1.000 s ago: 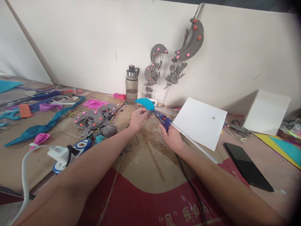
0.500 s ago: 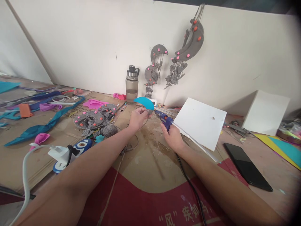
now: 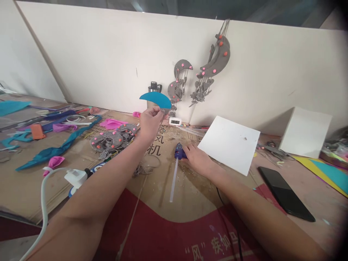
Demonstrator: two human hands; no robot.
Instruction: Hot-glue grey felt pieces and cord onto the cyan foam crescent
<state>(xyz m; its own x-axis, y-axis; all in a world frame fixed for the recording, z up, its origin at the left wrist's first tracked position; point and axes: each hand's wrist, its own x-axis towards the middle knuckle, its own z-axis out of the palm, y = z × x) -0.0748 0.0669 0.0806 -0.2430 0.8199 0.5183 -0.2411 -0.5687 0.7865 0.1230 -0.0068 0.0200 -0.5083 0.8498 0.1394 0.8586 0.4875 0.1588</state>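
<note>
My left hand [image 3: 150, 121] is raised above the table and pinches the lower right end of a blue crescent [image 3: 156, 98], which has a bit of grey at its underside near my fingertips. In my right hand [image 3: 195, 157] is the handle of a blue hot glue gun [image 3: 178, 150], low over the cardboard. A long clear glue stick [image 3: 174, 181] juts from the gun's rear toward me. My hand partly covers the gun's handle. Grey yarn [image 3: 141, 168] lies loose on the cardboard between my arms.
Grey crescents with pink and orange dots [image 3: 110, 139] lie in a pile at left; similar hangings [image 3: 219, 61] are on the wall. A bottle [image 3: 154, 87] stands behind the blue crescent. A white board [image 3: 231, 145], phone [image 3: 285, 194] and white plug [image 3: 76, 177] lie around.
My left hand has moved up and left with the blue crescent, away from the glue gun. The glue gun has swung round and come lower, its stick now pointing toward me.
</note>
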